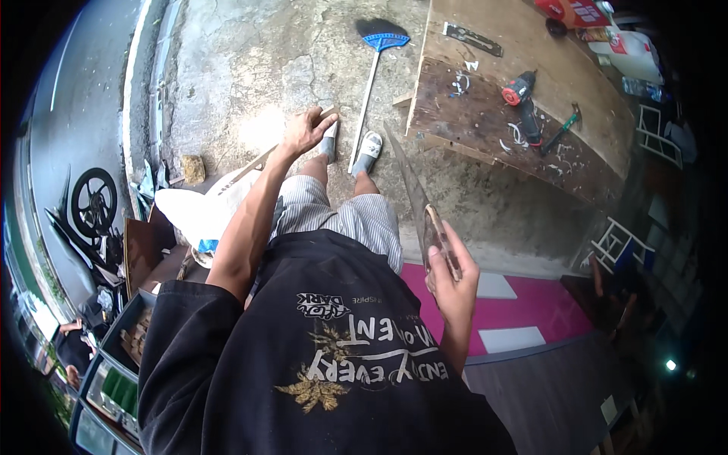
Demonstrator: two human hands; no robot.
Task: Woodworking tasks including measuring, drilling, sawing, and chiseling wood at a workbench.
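I am seeing my right hand (453,277) closing its fingers around the butt of a long, thin, pointed strip (415,199) that is tapering down toward the rough, cracked concrete floor (250,68). My left hand (305,132) is reaching out, fingers loosely curled on a slim wooden slat (262,159), near the blue-bristled broom (375,61).

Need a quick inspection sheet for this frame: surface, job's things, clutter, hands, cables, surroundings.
Surface: cracked concrete floor; scuffed plywood workbench.
Job's things: handsaw, handle in the right hand; thin wooden strip under the left hand.
Clutter: broom, red power drill, hammer, shavings on the bench; white sack.
Hands: right shut on the saw handle; left on the strip's top end, grip unclear.
Cables: nothing seen.
Surroundings: motorbike wheel, pink board, white plastic jug.
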